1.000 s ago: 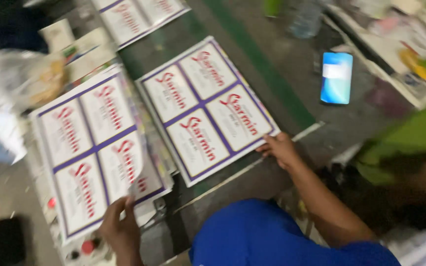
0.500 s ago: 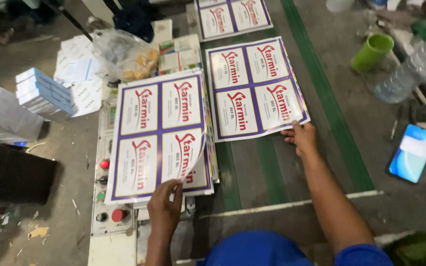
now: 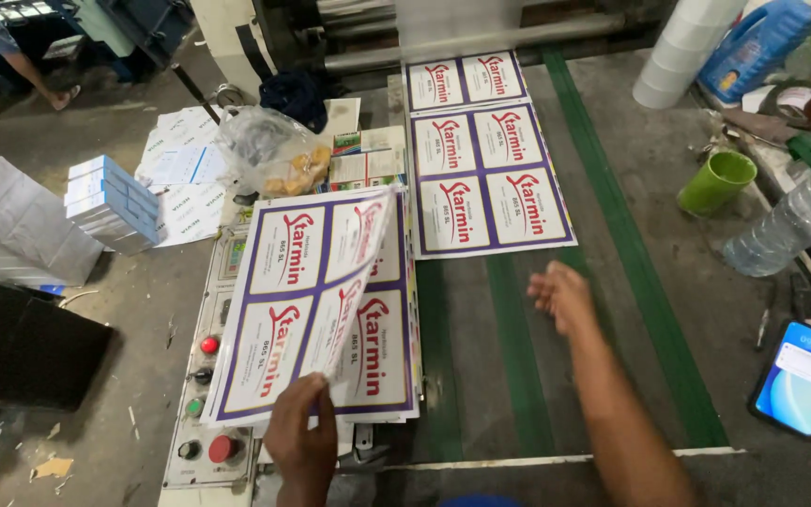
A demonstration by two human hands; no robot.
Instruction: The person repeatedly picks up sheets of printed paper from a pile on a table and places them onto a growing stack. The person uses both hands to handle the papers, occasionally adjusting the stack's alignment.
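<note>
A: How was the lifting of the top sheet (image 3: 349,272) best handled?

B: It was gripped at its lower edge by the fingers (image 3: 316,399) of the left hand (image 3: 298,441), low in the frame left of centre, and curled up off the stack of printed sheets (image 3: 312,314). A single sheet was best peeled slowly, so that the one beneath was not dragged along.

A: And the right hand (image 3: 560,296)?

B: It was held open with the fingers released, over the green-striped belt (image 3: 518,376) at the centre, apart from the sheet lying on the belt (image 3: 488,178) above it.

A: What was hard to make out?

B: The control panel (image 3: 204,394) under the stack was mostly covered. The phone (image 3: 800,376) at the lower right was partly cut off, and the contents of the plastic bag (image 3: 269,150) at the upper left could not be told.
</note>
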